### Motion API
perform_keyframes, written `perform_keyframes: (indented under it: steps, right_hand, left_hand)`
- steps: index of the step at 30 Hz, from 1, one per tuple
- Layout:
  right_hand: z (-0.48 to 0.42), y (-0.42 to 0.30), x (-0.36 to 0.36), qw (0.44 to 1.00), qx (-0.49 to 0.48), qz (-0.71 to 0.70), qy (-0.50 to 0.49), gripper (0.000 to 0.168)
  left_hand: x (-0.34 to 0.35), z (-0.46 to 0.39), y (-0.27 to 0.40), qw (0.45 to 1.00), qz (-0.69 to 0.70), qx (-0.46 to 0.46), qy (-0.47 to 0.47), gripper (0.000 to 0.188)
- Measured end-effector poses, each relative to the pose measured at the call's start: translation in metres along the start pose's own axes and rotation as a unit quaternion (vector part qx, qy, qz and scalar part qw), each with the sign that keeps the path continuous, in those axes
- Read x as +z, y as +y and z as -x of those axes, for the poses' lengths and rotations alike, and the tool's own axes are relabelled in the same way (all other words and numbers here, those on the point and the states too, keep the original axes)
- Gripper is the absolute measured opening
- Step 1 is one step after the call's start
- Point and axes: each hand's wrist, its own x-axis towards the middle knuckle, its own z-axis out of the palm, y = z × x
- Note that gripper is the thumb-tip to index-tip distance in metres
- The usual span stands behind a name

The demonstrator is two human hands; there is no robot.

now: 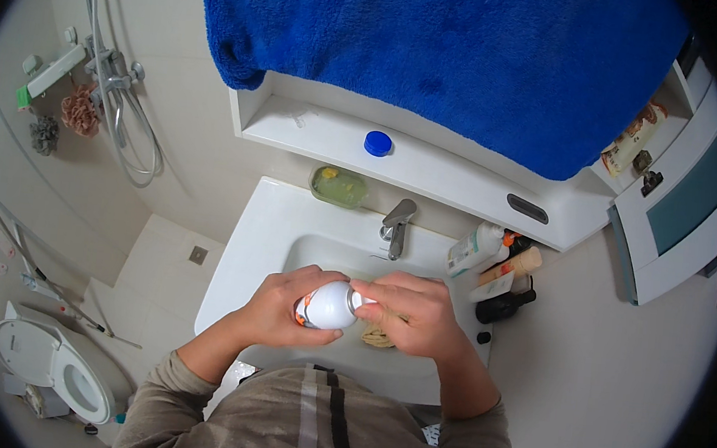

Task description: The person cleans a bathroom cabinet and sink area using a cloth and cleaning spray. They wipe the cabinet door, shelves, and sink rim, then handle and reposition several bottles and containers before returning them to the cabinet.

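Observation:
Above the white washbasin (pixel 248 240), my left hand (pixel 290 311) is wrapped around a white aerosol can (pixel 330 306) with orange markings. The can lies tilted, its top towards the right. My right hand (pixel 411 312) pinches the small white nozzle (pixel 361 302) at that end between thumb and fingers. Below my right hand a crumpled yellowish cloth (pixel 377 336) lies in the basin, partly hidden. Behind both hands stands the chrome faucet (pixel 399 224).
A blue cap (pixel 378 143) sits on the white shelf (pixel 315 132), under a hanging blue towel (pixel 437 58). A green soap dish (pixel 338 187) is at the basin's back edge. Several bottles (pixel 476 250) crowd its right side, near a small black cap (pixel 483 337). The cabinet door (pixel 673 207) stands open.

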Motion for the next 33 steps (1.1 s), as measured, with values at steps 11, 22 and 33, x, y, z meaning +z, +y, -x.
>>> perform_keyframes:
  steps: [11, 22, 33]
  right_hand:
    - [0.008, 0.029, 0.007, 0.960, 0.171, -0.190, 0.119, 0.034]
    - [0.002, 0.027, 0.110, 0.923, 0.098, -0.224, 0.296, 0.034]
    - [-0.014, 0.056, 0.106, 0.923, 0.069, -0.208, 0.316, 0.044]
  left_hand:
    - [0.012, 0.001, -0.037, 0.958, 0.257, -0.122, 0.036, 0.063]
    - [0.047, -0.016, -0.072, 0.936, 0.272, -0.115, 0.191, 0.049]
    - [0.048, -0.025, -0.060, 0.873, 0.403, -0.177, 0.210, 0.065]
